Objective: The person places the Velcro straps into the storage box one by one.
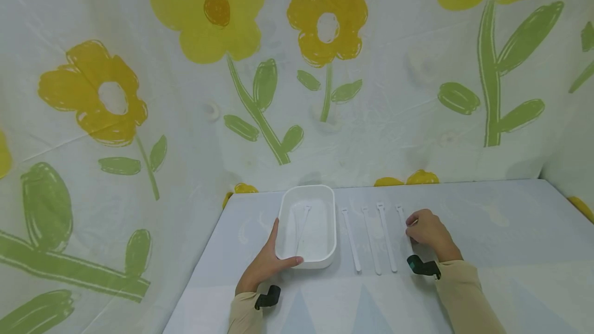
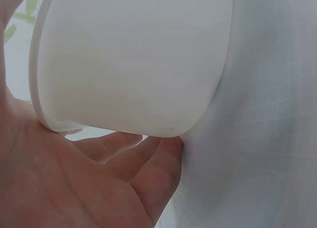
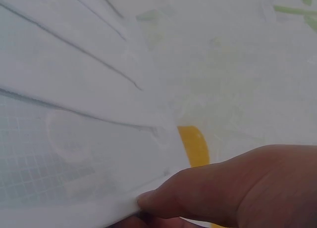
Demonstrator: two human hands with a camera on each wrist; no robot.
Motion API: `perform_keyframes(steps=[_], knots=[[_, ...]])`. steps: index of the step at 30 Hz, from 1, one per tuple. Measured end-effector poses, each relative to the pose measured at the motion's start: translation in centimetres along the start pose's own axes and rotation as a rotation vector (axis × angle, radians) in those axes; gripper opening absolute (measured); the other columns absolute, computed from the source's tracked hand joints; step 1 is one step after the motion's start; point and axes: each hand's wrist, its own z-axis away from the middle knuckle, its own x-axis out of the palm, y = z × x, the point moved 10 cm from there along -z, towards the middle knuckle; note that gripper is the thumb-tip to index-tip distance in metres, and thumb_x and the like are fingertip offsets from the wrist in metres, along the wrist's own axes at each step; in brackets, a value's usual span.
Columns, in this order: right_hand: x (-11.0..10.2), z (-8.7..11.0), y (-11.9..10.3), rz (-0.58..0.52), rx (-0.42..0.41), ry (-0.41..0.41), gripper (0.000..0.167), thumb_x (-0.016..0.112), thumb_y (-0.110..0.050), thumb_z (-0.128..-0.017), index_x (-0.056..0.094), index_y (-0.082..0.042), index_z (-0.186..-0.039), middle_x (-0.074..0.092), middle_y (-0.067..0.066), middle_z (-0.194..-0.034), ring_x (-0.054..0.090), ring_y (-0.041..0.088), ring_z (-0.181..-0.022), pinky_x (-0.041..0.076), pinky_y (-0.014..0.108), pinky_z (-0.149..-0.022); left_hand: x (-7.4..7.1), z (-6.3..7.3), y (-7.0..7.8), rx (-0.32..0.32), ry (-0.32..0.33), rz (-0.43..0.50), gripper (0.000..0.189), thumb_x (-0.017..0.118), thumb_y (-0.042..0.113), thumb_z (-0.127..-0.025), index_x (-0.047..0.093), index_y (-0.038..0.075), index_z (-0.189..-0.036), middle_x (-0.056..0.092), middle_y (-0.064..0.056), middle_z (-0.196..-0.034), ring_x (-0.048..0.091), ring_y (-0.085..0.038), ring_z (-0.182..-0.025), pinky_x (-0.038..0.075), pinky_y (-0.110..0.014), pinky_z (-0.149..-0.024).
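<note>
A white rectangular box stands on the table, with thin white pieces lying inside. My left hand grips its near left corner, thumb along the near rim and index finger up the left wall. In the left wrist view, the other fingertips press the outer wall. To the right of the box lie three long white plastic strips, each with a wider end pointing away. My right hand pinches a fourth strip near its middle, between thumb and fingers; part of it is hidden.
The pale table has faint blue triangles printed near its front. Behind and to the left hangs a white curtain with yellow flowers, meeting the table's far edge.
</note>
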Motion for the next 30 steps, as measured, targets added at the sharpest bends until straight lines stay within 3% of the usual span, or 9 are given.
perform_keyframes(steps=[14,30], knots=[[0.03,-0.52,0.34,-0.026,0.000,0.010,0.035,0.062,-0.006,-0.091,0.063,0.011,-0.120,0.073,0.021,-0.096,0.065,0.025,-0.081,0.055,0.039,-0.075,-0.06,0.17,0.07,-0.024,0.011,-0.011,0.134,0.090,0.051,-0.073,-0.002,0.026,-0.168,0.010,-0.010,-0.176,0.026,-0.041,-0.157,0.032,-0.069,-0.119],[-0.03,-0.71,0.20,-0.124,-0.005,0.024,0.037,0.064,-0.008,-0.092,0.063,0.011,-0.123,0.071,0.027,-0.105,0.067,0.025,-0.081,0.060,0.044,-0.085,-0.01,0.20,0.04,-0.011,0.012,-0.005,0.133,0.090,0.051,-0.075,-0.003,0.028,-0.168,0.010,-0.009,-0.176,0.026,-0.040,-0.158,0.032,-0.069,-0.119]])
